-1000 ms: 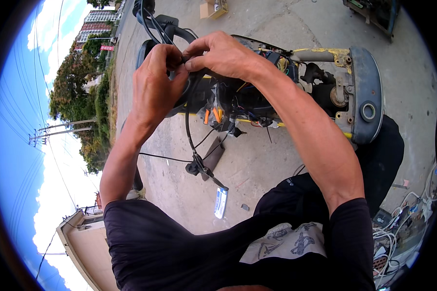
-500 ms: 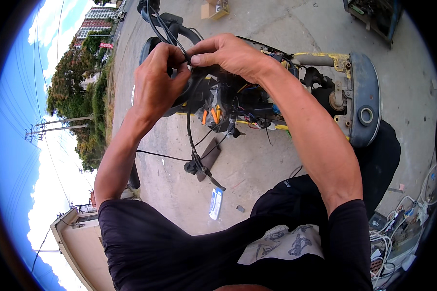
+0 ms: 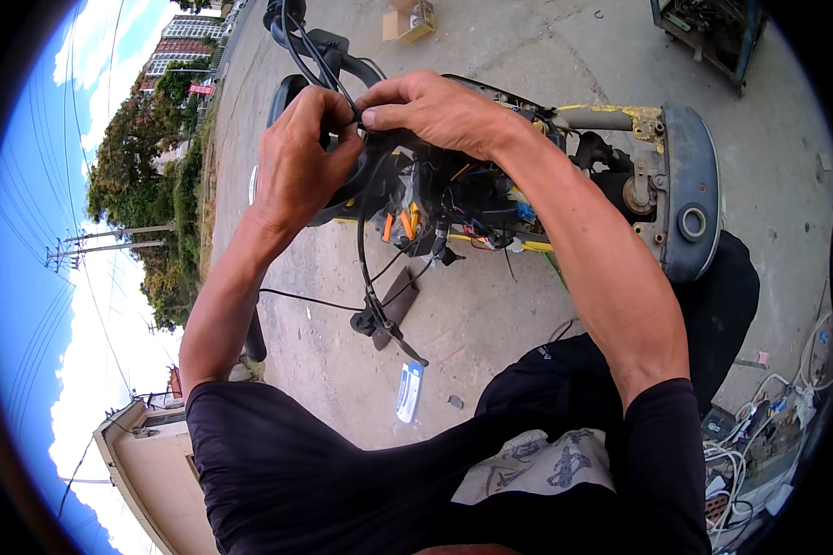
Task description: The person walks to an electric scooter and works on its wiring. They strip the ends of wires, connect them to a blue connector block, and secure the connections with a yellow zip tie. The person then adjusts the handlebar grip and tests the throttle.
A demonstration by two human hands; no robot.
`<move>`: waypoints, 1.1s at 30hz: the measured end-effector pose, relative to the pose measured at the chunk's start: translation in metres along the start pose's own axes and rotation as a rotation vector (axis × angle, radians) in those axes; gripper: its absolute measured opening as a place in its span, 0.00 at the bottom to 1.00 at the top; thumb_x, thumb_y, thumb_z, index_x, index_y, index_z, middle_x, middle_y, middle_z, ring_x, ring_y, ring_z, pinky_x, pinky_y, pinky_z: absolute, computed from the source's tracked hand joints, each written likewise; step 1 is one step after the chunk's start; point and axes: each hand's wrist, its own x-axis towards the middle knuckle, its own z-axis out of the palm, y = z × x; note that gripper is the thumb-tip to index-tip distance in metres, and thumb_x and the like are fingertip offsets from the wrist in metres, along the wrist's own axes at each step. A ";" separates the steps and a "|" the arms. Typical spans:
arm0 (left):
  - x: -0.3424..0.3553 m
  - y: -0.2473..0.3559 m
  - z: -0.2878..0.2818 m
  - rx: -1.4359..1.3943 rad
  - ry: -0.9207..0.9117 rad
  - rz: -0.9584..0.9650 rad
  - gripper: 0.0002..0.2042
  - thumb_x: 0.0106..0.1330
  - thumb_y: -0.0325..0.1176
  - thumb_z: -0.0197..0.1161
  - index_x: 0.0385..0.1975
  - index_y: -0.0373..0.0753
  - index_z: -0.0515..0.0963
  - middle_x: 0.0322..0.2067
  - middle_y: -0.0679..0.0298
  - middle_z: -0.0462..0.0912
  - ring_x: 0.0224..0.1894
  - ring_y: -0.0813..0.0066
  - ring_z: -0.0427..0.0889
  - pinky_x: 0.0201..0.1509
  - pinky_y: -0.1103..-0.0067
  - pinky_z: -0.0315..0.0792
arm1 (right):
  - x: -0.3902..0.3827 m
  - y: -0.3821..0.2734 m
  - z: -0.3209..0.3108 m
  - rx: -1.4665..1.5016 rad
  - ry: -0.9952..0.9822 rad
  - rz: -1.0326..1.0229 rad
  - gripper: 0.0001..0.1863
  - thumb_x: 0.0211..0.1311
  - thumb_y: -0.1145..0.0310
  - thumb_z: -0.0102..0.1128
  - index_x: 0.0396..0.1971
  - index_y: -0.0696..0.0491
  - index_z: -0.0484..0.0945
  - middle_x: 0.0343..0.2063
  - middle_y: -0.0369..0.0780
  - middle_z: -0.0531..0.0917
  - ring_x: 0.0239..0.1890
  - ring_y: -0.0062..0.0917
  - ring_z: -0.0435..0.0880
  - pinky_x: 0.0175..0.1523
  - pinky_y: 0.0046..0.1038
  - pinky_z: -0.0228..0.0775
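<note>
At the front of a partly stripped scooter, my left hand [image 3: 298,157] and my right hand [image 3: 440,113] meet fingertip to fingertip. Both are closed in a pinch on a bundle of black cables [image 3: 317,57], which runs up to the handlebar's far end. Fingers cover the exact spot they grip. Below them, a black cable [image 3: 362,242] hangs down to a brake lever [image 3: 407,348]. Orange connectors [image 3: 405,225] and loose wires show in the scooter's open body, right of that cable. The yellow scooter frame [image 3: 611,118] extends right under my right forearm.
A grey rear panel [image 3: 691,190] ends the scooter near my leg. Past it stands a metal cart [image 3: 713,46]; an open cardboard box [image 3: 409,20] lies at the far side. White cables [image 3: 727,467] tangle at lower right. A blue-and-white packet [image 3: 409,393] is by the lever.
Both hands keep their pinch on the cables at nearly the same place. The view has shifted very slightly; nothing else visibly moves.
</note>
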 end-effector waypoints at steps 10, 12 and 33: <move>-0.001 -0.002 0.003 -0.028 0.036 0.043 0.11 0.58 0.19 0.70 0.38 0.36 0.77 0.34 0.60 0.83 0.35 0.65 0.87 0.40 0.73 0.80 | 0.001 -0.002 0.006 -0.188 0.068 -0.061 0.22 0.66 0.60 0.63 0.48 0.64 0.84 0.41 0.45 0.89 0.46 0.28 0.85 0.54 0.31 0.76; 0.000 -0.001 0.005 -0.011 0.042 0.061 0.11 0.59 0.20 0.69 0.40 0.37 0.78 0.35 0.60 0.83 0.35 0.64 0.87 0.40 0.72 0.81 | 0.001 -0.001 0.006 -0.194 0.069 -0.049 0.22 0.65 0.59 0.63 0.48 0.65 0.83 0.41 0.46 0.89 0.46 0.30 0.86 0.54 0.31 0.76; 0.016 -0.008 -0.012 0.256 -0.008 0.389 0.13 0.55 0.23 0.75 0.40 0.38 0.83 0.42 0.62 0.86 0.47 0.59 0.84 0.49 0.67 0.79 | 0.001 -0.001 0.004 -0.031 0.059 0.039 0.18 0.72 0.61 0.59 0.46 0.61 0.85 0.36 0.36 0.85 0.42 0.21 0.80 0.53 0.28 0.71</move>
